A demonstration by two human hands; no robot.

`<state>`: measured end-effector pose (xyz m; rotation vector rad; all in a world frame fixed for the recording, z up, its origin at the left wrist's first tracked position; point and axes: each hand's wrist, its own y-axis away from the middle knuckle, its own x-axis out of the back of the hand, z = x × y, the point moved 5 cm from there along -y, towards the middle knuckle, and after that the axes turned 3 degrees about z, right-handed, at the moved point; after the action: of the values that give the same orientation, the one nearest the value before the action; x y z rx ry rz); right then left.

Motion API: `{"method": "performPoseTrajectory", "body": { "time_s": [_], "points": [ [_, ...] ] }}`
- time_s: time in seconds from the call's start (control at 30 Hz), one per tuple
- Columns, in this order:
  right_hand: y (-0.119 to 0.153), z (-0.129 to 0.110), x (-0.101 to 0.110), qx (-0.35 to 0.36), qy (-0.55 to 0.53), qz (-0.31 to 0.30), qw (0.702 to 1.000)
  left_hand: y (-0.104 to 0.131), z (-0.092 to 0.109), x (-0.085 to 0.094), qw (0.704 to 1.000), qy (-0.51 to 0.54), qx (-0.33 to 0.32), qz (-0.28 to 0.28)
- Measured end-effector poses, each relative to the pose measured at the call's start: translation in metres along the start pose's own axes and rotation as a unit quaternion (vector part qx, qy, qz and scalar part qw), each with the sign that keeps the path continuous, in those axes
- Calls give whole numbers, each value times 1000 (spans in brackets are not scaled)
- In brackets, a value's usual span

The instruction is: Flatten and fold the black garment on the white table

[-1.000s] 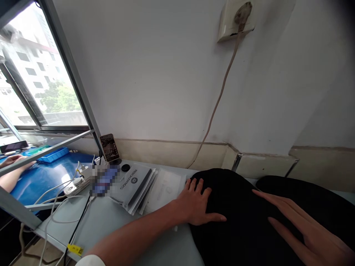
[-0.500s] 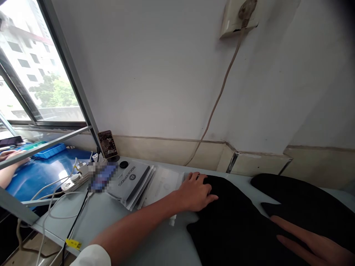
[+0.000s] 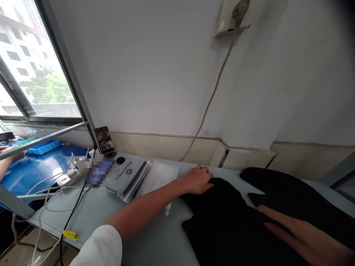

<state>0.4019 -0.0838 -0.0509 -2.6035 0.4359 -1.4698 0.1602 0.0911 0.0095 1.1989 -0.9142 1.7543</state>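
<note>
A black cloth piece (image 3: 230, 221) with a curved outline lies on the grey table in front of me. My left hand (image 3: 198, 180) is at its far left end, fingers curled and closed on the edge, where the cloth bunches up slightly. The fingertips are partly hidden. My right hand (image 3: 299, 229) rests on the right part of the cloth with fingers stretched out and flat. Beyond it, to the right, lies a second black cloth part (image 3: 288, 188); whether the two are joined I cannot tell.
Left of my left hand are clear plastic bags (image 3: 159, 177) and a stack of grey ROCKBROS packets (image 3: 130, 175). Farther left are a propped phone (image 3: 104, 140), a black round lid (image 3: 120, 160), a power strip (image 3: 69, 177) and loose cables. Another person's hand (image 3: 11, 155) shows beyond the metal frame.
My left hand has drawn its fingers in and closed on the cloth's far edge, which is now bunched. My right hand stays flat on the cloth. The view has shifted slightly to the right.
</note>
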Motion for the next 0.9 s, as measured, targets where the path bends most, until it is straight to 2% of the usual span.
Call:
{"method": "performPoseTrajectory", "body": {
  "time_s": [0.07,0.13,0.23,0.3,0.4,0.43,0.5,0.57,0.6,0.73,0.9],
  "points": [
    [-7,-28,1,1,-10,-47,999,1,4,2,1000,23,-6,-5],
    [-18,-59,6,13,-31,-37,999,4,8,5,999,52,-4,-9],
    [-34,-92,0,22,-63,-64,996,9,17,11,994,113,9,11],
    [-43,-98,-8,-3,-55,-46,997,12,23,16,989,146,12,29],
    [-51,-91,-13,-60,-45,47,996,17,29,20,985,164,9,45],
    [-53,-89,-16,-74,-47,48,995,18,30,21,984,168,8,49],
    [-56,-91,-23,-69,-66,-20,995,22,30,23,983,174,8,59],
    [-56,-99,-26,-31,-83,-96,991,25,30,24,982,175,8,75],
    [-55,-104,-25,-12,-78,-107,991,27,30,25,982,172,10,83],
    [-53,-112,-13,-5,-4,-39,999,35,28,28,981,165,40,97],
    [-44,-131,-9,55,-44,-70,995,47,21,37,975,185,66,101]
  ]
}}
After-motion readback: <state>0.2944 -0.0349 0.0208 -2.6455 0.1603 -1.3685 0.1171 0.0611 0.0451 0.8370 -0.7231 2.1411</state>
